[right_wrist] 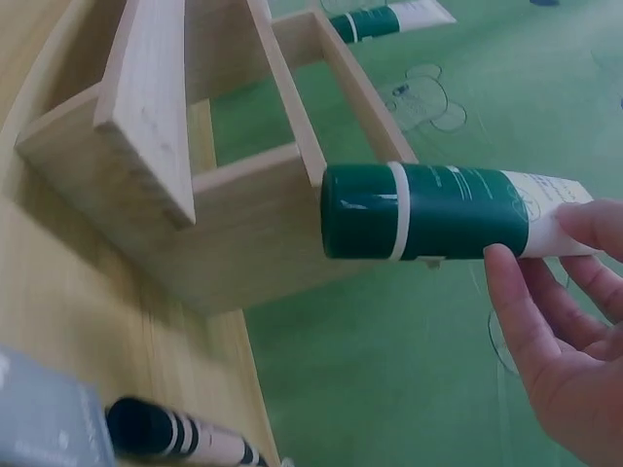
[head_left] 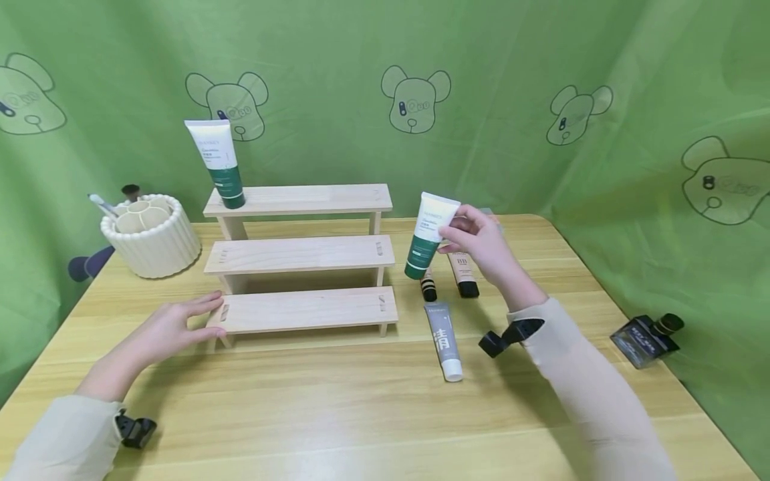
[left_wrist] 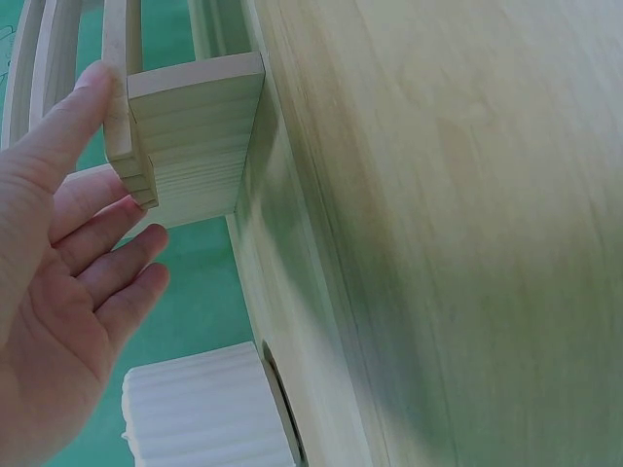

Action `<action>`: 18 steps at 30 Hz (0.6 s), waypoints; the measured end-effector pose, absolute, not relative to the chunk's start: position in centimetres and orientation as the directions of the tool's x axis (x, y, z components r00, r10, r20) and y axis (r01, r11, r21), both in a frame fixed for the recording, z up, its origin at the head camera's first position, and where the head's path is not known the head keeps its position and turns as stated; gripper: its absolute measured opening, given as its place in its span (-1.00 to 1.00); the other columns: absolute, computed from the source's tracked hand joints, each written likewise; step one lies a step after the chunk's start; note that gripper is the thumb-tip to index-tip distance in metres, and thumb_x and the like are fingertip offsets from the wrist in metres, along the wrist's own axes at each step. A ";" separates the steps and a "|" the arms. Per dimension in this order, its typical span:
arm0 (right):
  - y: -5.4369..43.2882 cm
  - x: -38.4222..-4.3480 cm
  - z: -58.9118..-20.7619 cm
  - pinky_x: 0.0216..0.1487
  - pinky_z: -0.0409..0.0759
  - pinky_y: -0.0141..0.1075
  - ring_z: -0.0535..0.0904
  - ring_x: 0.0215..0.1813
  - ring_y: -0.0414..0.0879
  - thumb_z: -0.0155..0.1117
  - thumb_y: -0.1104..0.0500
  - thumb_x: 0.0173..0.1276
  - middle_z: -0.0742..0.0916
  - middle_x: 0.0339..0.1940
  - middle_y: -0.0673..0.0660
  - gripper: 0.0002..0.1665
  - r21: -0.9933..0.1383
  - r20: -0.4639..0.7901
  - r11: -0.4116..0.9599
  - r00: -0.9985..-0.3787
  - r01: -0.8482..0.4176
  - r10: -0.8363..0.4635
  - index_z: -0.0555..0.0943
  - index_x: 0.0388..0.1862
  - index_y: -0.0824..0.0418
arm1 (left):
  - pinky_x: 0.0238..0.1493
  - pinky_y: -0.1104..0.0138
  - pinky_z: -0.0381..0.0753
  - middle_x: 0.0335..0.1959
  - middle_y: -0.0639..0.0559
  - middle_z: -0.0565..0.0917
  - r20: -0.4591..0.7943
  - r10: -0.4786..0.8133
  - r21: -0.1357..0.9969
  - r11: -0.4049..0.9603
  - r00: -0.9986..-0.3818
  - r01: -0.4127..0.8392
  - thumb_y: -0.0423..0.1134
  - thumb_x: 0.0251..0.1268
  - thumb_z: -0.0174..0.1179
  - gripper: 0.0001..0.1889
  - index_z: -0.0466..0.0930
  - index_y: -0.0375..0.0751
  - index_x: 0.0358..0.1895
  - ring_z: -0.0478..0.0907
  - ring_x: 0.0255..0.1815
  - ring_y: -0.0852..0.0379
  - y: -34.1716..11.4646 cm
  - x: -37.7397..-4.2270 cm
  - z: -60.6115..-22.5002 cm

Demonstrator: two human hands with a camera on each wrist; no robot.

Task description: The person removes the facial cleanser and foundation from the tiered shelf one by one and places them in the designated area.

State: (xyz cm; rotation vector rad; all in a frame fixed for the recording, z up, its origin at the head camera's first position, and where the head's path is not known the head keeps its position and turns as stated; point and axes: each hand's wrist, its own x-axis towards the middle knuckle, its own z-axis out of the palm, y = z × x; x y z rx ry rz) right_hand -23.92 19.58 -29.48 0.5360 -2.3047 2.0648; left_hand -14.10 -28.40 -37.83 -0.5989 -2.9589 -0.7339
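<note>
A three-step wooden display riser stands on the table. My left hand holds the left end of its lowest step, thumb at the front edge and fingers at the back; the left wrist view shows this hand at the board's corner. My right hand pinches a white-and-green squeeze tube by its upper white part, cap down, in the air right of the riser. In the right wrist view the tube's green part faces the riser. A matching tube stands on the top step's left end.
Below the right hand lie a grey tube, a beige BB tube and a partly hidden black-capped tube. A dark bottle lies at the right edge. A white ribbed holder with brushes stands left. Green curtain hangs behind.
</note>
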 end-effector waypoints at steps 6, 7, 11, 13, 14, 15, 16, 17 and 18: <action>21.5 -23.5 -30.5 -0.27 0.66 -0.22 0.58 -0.24 -0.12 0.17 0.38 0.28 0.63 -0.29 0.10 -0.84 -0.964 0.208 0.111 -0.947 -0.240 -0.243 0.44 -0.17 0.29 | 0.10 -0.15 0.31 0.21 -0.34 0.36 0.124 0.361 0.440 0.815 -0.924 0.377 0.06 0.10 0.27 -0.29 0.39 -0.43 0.18 0.32 0.14 -0.38 -28.4 -14.1 -37.9; 21.8 -23.4 -30.7 -0.26 0.66 -0.21 0.58 -0.24 -0.12 0.16 0.38 0.29 0.63 -0.29 0.10 -0.84 -0.966 0.197 0.120 -0.950 -0.231 -0.242 0.43 -0.17 0.30 | 0.10 -0.15 0.32 0.21 -0.34 0.36 0.126 0.361 0.440 0.815 -0.924 0.378 0.05 0.09 0.27 -0.29 0.39 -0.43 0.18 0.32 0.13 -0.38 -28.4 -14.1 -37.9; 23.3 -23.2 -31.9 -0.21 0.65 -0.19 0.59 -0.26 -0.14 0.16 0.35 0.29 0.62 -0.29 0.09 -0.78 -0.968 0.130 0.177 -0.961 -0.177 -0.246 0.38 -0.15 0.40 | 0.09 -0.15 0.32 0.20 -0.34 0.37 0.135 0.365 0.437 0.812 -0.921 0.386 0.04 0.09 0.28 -0.30 0.40 -0.43 0.18 0.34 0.12 -0.38 -28.4 -14.1 -37.9; 24.1 -23.1 -32.6 -0.17 0.64 -0.17 0.59 -0.27 -0.14 0.16 0.33 0.30 0.61 -0.29 0.11 -0.73 -0.967 0.085 0.212 -0.963 -0.142 -0.255 0.35 -0.11 0.45 | 0.09 -0.14 0.33 0.20 -0.34 0.37 0.138 0.366 0.437 0.811 -0.920 0.389 0.03 0.09 0.29 -0.31 0.40 -0.43 0.17 0.34 0.12 -0.38 -28.4 -14.1 -37.9; 24.6 -23.0 -33.0 -0.16 0.63 -0.16 0.59 -0.27 -0.14 0.16 0.33 0.29 0.60 -0.29 0.12 -0.69 -0.966 0.060 0.228 -0.964 -0.122 -0.259 0.33 -0.09 0.48 | 0.09 -0.15 0.33 0.20 -0.34 0.37 0.138 0.366 0.438 0.811 -0.920 0.388 0.03 0.09 0.29 -0.31 0.40 -0.43 0.17 0.34 0.12 -0.38 -28.3 -14.1 -37.9; 25.0 -23.0 -33.5 -0.15 0.63 -0.15 0.59 -0.28 -0.14 0.17 0.33 0.29 0.59 -0.30 0.14 -0.67 -0.965 0.036 0.243 -0.963 -0.103 -0.266 0.32 -0.09 0.50 | 0.09 -0.15 0.32 0.20 -0.34 0.37 0.137 0.366 0.439 0.811 -0.921 0.387 0.03 0.09 0.29 -0.31 0.40 -0.43 0.17 0.34 0.12 -0.38 -28.3 -14.1 -37.9; 25.5 -23.0 -33.9 -0.14 0.62 -0.14 0.59 -0.29 -0.13 0.17 0.33 0.28 0.57 -0.30 0.16 -0.65 -0.963 0.010 0.255 -0.962 -0.082 -0.274 0.30 -0.08 0.51 | 0.10 -0.15 0.32 0.20 -0.34 0.37 0.136 0.365 0.440 0.811 -0.921 0.386 0.04 0.09 0.28 -0.30 0.40 -0.43 0.17 0.34 0.12 -0.38 -28.3 -14.1 -37.8; 26.0 -22.9 -34.3 -0.13 0.62 -0.12 0.59 -0.29 -0.12 0.18 0.33 0.27 0.55 -0.30 0.18 -0.63 -0.961 -0.018 0.269 -0.959 -0.062 -0.282 0.29 -0.07 0.52 | 0.10 -0.15 0.32 0.20 -0.34 0.37 0.135 0.364 0.441 0.811 -0.922 0.385 0.04 0.09 0.28 -0.30 0.40 -0.43 0.17 0.34 0.12 -0.38 -28.3 -14.1 -37.8; 26.5 -22.9 -34.7 -0.13 0.62 -0.10 0.59 -0.30 -0.10 0.18 0.32 0.27 0.54 -0.30 0.20 -0.61 -0.957 -0.043 0.288 -0.956 -0.044 -0.289 0.28 -0.06 0.53 | 0.10 -0.15 0.32 0.20 -0.34 0.37 0.134 0.364 0.440 0.811 -0.922 0.384 0.04 0.09 0.28 -0.30 0.40 -0.43 0.17 0.34 0.12 -0.38 -28.3 -14.1 -37.8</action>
